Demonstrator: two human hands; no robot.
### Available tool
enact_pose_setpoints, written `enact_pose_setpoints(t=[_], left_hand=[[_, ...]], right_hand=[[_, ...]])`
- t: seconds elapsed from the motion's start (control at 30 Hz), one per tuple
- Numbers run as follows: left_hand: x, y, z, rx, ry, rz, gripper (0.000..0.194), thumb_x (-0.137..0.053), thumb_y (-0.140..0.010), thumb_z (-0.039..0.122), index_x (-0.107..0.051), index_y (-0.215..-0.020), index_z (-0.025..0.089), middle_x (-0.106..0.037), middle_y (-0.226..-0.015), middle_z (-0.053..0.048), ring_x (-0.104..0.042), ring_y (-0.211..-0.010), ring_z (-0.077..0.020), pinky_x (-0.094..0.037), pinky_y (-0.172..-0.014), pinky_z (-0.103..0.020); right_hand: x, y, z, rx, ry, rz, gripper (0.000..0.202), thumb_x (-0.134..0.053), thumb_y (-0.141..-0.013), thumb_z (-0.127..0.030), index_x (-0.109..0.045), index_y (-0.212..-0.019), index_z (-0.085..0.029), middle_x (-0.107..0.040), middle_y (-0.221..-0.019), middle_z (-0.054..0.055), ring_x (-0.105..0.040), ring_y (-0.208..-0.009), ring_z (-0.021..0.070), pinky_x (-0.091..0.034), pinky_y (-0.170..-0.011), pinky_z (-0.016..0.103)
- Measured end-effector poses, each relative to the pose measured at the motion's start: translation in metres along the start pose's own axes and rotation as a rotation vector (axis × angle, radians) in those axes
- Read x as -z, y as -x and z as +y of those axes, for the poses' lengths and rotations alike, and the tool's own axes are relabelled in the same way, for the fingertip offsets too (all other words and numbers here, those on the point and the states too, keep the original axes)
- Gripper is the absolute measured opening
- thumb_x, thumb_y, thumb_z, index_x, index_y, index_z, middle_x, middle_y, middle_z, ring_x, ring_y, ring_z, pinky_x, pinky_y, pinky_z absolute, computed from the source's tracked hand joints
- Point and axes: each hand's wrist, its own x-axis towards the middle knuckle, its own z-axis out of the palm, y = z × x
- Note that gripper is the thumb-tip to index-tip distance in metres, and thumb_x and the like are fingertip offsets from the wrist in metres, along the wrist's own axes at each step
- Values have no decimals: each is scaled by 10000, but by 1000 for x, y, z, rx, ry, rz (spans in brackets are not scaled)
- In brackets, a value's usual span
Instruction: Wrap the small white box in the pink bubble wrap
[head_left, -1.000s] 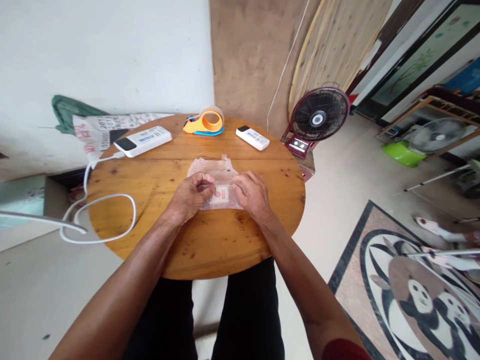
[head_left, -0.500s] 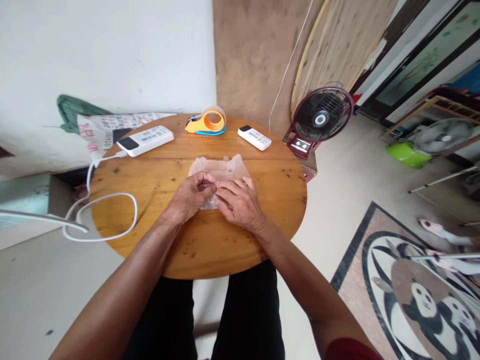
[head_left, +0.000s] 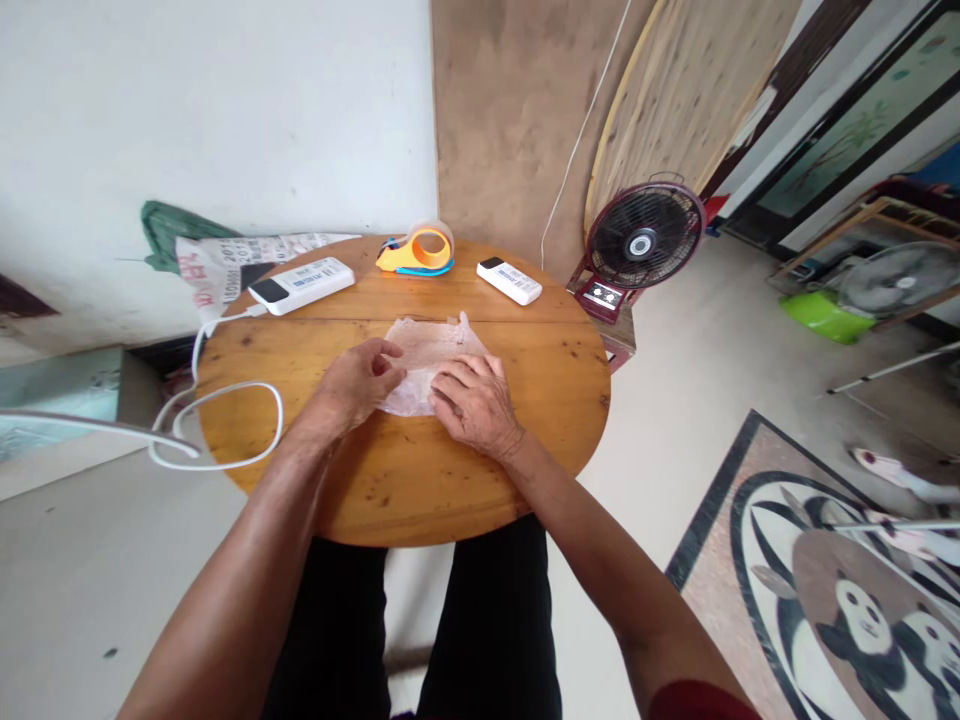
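Note:
A crinkled, see-through plastic wrap [head_left: 420,345] lies flat near the middle of the round wooden table [head_left: 420,480]. My left hand [head_left: 358,385] is at its left edge, thumb and index finger apart with a gap between them, and nothing shows in it. On the right part of the wrap rests my right hand [head_left: 474,402], palm down with its fingers bent and lying on the plastic.
Along the table's back stand a white device [head_left: 304,285] with a cable [head_left: 277,425], an orange and blue tape dispenser [head_left: 417,250] and a smaller white device [head_left: 510,281]. A dark red fan [head_left: 641,240] is beyond the right edge.
My left hand has moved left, away from my right hand, and its fingers have opened. More of the wrap's lower left part shows. My right hand has stayed nearly in place.

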Motion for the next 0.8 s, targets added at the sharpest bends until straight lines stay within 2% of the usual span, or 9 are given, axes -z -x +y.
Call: enact_pose_setpoints(t=[0.07,0.17,0.27,0.33,0.4,0.57,0.63,0.7,0.8], left_hand=[[1,2,-1,-22,-122,64,309,-602,-695,400,-627,-942,216,-562,-640,12,-496,-551,-157,-371,-531,-284],[6,13,0,-5,-249,133,339,-573,-751,471,-646,-939,198,-651,-829,-59,-583,-709,-197,-442,-656,-313],[13,27,0,62,-239,105,439,-559,-779,516,-637,-1051,180,-663,-986,-89,-616,-817,-213,-471,-737,-327],[15,33,-1,113,-197,57,471,-572,-776,478,-609,-1136,177,-673,-949,-70,-622,-800,-206,-476,-738,-318],[15,35,-2,133,-184,49,447,-583,-763,428,-612,-1124,166,-677,-889,-51,-621,-769,-199,-473,-722,-305],[12,27,-1,134,-235,31,305,-583,-757,458,-639,-833,168,-657,-749,-23,-592,-695,-179,-427,-643,-277],[12,25,0,161,-283,42,300,-583,-760,469,-617,-773,171,-647,-735,-26,-583,-679,-174,-409,-626,-274],[14,23,-1,186,-272,48,349,-589,-766,486,-615,-892,162,-666,-811,-42,-596,-700,-173,-417,-639,-273],[14,20,-3,232,-245,47,571,-631,-735,517,-540,-1163,150,-672,-851,-50,-606,-668,-172,-426,-622,-274]], right_hand=[[-1,0,0,3,-2,1,269,-426,-962,-347,-658,-975,-210,-656,-1157,62,-463,-1180,225,-244,-1001,395],[-1,0,1,1,0,-3,265,-430,-960,-337,-659,-978,-206,-654,-1153,68,-454,-1190,234,-246,-1002,402],[-1,0,0,10,3,1,272,-425,-959,-338,-657,-996,-200,-648,-1150,72,-453,-1179,240,-255,-995,410],[0,0,0,16,5,0,282,-423,-960,-338,-651,-1050,-199,-638,-1165,76,-453,-1173,242,-259,-991,414],[1,0,0,19,9,-12,293,-428,-959,-330,-637,-1125,-209,-629,-1176,79,-448,-1173,245,-258,-990,418],[2,0,-1,28,20,-39,288,-438,-955,-318,-637,-1146,-233,-621,-1157,73,-454,-1125,243,-258,-977,420],[2,0,-1,28,24,-37,287,-429,-957,-315,-636,-1138,-232,-619,-1153,71,-456,-1111,239,-258,-972,420],[2,0,-1,29,28,-39,290,-424,-957,-311,-628,-1148,-232,-617,-1149,71,-455,-1103,236,-258,-968,420],[1,0,0,33,36,-44,288,-431,-953,-309,-622,-1156,-233,-617,-1135,70,-458,-1092,234,-257,-960,421]])
